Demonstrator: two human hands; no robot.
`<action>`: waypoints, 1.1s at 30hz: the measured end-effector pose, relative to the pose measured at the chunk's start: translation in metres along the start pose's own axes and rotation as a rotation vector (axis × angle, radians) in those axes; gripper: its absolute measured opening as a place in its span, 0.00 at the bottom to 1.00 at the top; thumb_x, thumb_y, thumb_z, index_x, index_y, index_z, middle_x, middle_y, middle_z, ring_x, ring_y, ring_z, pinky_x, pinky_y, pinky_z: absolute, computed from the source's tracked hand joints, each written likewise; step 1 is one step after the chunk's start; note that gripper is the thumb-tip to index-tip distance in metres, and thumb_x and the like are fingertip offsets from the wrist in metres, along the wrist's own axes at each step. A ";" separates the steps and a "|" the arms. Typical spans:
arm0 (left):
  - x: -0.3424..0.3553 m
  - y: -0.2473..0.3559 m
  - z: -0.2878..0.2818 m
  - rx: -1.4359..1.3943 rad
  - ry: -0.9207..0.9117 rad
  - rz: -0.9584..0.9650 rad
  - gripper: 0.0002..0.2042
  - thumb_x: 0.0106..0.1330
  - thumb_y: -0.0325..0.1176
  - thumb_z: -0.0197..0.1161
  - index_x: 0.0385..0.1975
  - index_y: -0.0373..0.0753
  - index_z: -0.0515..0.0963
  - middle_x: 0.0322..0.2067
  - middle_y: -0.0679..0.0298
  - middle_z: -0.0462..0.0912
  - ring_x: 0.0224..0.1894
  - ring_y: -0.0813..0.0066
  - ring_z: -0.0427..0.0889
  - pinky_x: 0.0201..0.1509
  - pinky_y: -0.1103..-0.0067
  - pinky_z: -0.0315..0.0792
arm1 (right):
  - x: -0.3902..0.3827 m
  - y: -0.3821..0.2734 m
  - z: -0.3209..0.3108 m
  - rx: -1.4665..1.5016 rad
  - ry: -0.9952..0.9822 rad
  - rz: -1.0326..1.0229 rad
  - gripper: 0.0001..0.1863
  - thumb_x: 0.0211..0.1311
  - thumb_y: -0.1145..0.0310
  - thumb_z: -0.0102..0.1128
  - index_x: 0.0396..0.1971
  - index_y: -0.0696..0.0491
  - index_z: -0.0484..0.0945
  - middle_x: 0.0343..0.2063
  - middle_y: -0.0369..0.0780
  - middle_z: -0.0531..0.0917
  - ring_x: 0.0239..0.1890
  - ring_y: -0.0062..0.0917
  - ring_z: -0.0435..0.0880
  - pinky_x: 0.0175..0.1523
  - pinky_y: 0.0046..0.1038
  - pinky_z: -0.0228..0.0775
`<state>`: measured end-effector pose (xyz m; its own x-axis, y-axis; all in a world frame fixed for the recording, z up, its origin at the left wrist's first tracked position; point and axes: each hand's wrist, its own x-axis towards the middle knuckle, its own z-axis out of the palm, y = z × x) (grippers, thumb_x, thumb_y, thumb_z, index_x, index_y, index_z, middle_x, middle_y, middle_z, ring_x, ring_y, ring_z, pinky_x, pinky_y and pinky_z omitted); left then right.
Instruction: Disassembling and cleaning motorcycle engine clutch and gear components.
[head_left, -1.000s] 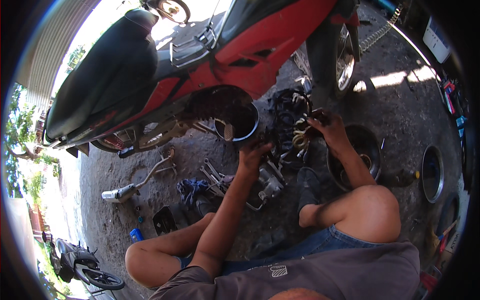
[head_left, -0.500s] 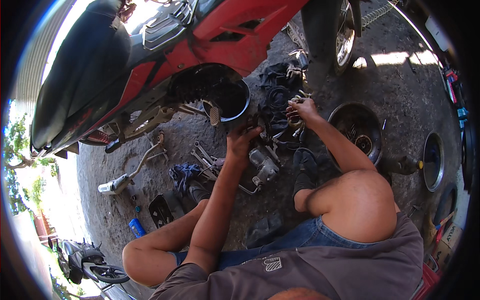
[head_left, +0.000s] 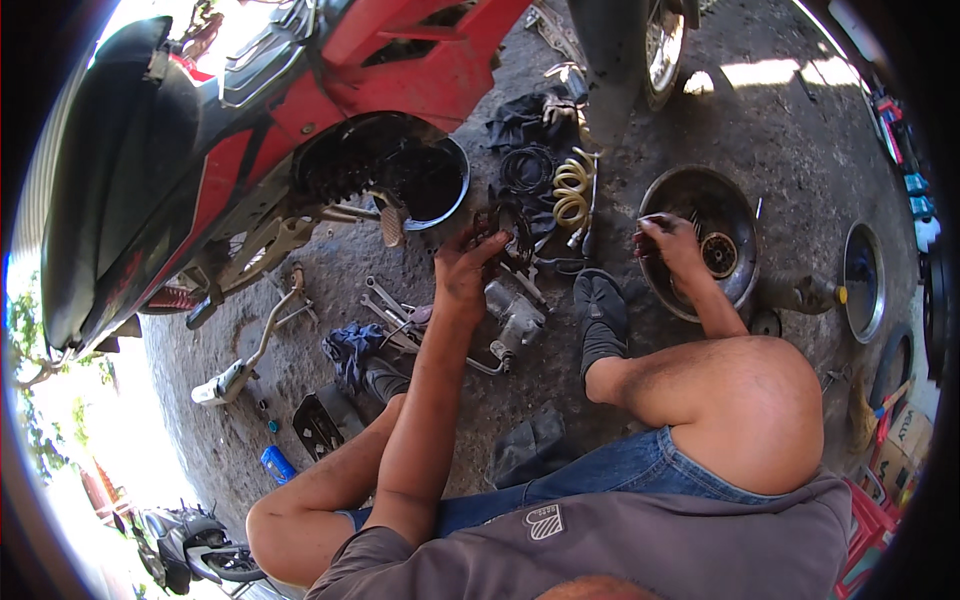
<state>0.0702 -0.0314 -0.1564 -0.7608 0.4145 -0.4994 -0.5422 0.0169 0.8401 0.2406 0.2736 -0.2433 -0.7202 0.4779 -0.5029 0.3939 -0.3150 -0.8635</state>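
My left hand [head_left: 466,265] is closed around a dark, oily ring-shaped metal part [head_left: 517,232], thumb pressed on its near side. The part is held up in front of the motorcycle's underside. My right hand [head_left: 668,243] hovers over the left rim of a dark metal basin [head_left: 657,290], its fingers curled together. Whatever lies between those fingers is hidden. Inside the basin rests a round toothed part [head_left: 717,256] among smaller metal pieces. A yellowish coiled hose [head_left: 571,190] lies on the floor left of my right hand.
A red and black motorcycle [head_left: 400,85] stands at the upper left, with a round pan [head_left: 452,205] beneath it. Wrenches [head_left: 385,305], a grey metal casing [head_left: 515,318] and an exhaust pipe [head_left: 225,385] lie on the floor. A second basin [head_left: 864,283] is at far right.
My right hand has moved right, from the coiled hose to above the basin, leaving the hose on the floor. My left hand still grips the ring-shaped part, now more in view. The view has shifted slightly.
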 end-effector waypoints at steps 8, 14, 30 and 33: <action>0.017 -0.009 0.012 0.026 -0.052 -0.013 0.23 0.59 0.29 0.75 0.54 0.36 0.78 0.37 0.70 0.85 0.30 0.84 0.75 0.33 0.85 0.65 | -0.019 0.026 -0.150 -0.482 0.633 -0.151 0.08 0.68 0.69 0.62 0.39 0.59 0.83 0.24 0.39 0.87 0.21 0.21 0.86 0.27 0.27 0.76; 0.027 -0.012 0.024 -0.020 0.022 -0.017 0.19 0.61 0.28 0.74 0.52 0.38 0.79 0.37 0.71 0.85 0.31 0.86 0.78 0.31 0.87 0.64 | -0.031 0.035 -0.206 -0.715 0.737 -0.109 0.08 0.65 0.70 0.63 0.40 0.57 0.84 0.29 0.44 0.89 0.27 0.30 0.90 0.35 0.33 0.79; 0.038 -0.025 0.023 0.014 -0.001 -0.014 0.17 0.61 0.27 0.74 0.49 0.42 0.80 0.38 0.72 0.87 0.33 0.86 0.80 0.32 0.86 0.65 | -0.006 0.077 -0.215 -1.227 0.584 -0.434 0.13 0.57 0.79 0.58 0.43 0.59 0.82 0.40 0.54 0.83 0.46 0.52 0.82 0.52 0.46 0.76; 0.038 -0.025 0.025 0.019 -0.006 -0.011 0.16 0.61 0.27 0.73 0.49 0.42 0.80 0.37 0.72 0.87 0.33 0.86 0.81 0.32 0.86 0.64 | -0.009 0.079 -0.211 -1.229 0.545 -0.469 0.14 0.57 0.79 0.59 0.44 0.59 0.82 0.41 0.53 0.82 0.46 0.52 0.82 0.52 0.46 0.76</action>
<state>0.0636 0.0065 -0.1912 -0.7526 0.4198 -0.5074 -0.5437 0.0388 0.8384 0.3990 0.4178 -0.3155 -0.7251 0.6770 0.1258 0.6246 0.7236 -0.2938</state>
